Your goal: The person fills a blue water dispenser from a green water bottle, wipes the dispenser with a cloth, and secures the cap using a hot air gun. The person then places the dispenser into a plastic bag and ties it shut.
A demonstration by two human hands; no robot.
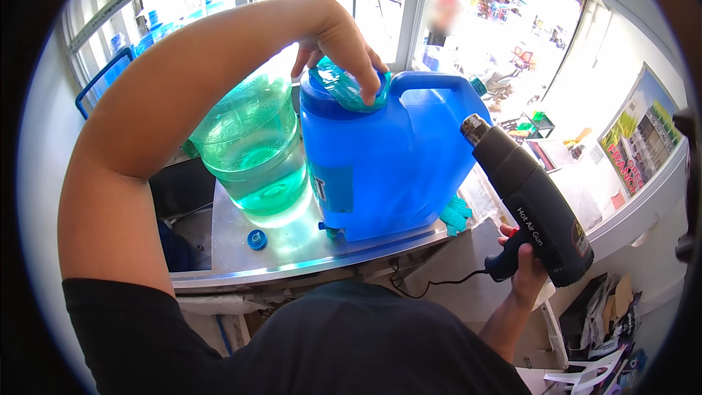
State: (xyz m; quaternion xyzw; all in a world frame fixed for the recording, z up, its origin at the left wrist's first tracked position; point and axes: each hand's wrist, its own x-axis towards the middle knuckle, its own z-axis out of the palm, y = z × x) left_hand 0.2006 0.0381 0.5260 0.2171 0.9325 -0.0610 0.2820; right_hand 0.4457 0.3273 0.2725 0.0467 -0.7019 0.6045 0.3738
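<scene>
One heat gun (541, 205), gripped in your right hand (525, 271), slants with its long axis toward the upper left, its nozzle (475, 129) apart from and to the right of the green wrap (344, 88) atop your blue jug (395, 168). Your left hand (340, 38) is nearer, its fingers bent over that wrap and touching it, whether pinching you cannot tell. Counted on the tabletop (292, 245): one jug, one green water bottle (252, 150), one loose blue cap (256, 239).
</scene>
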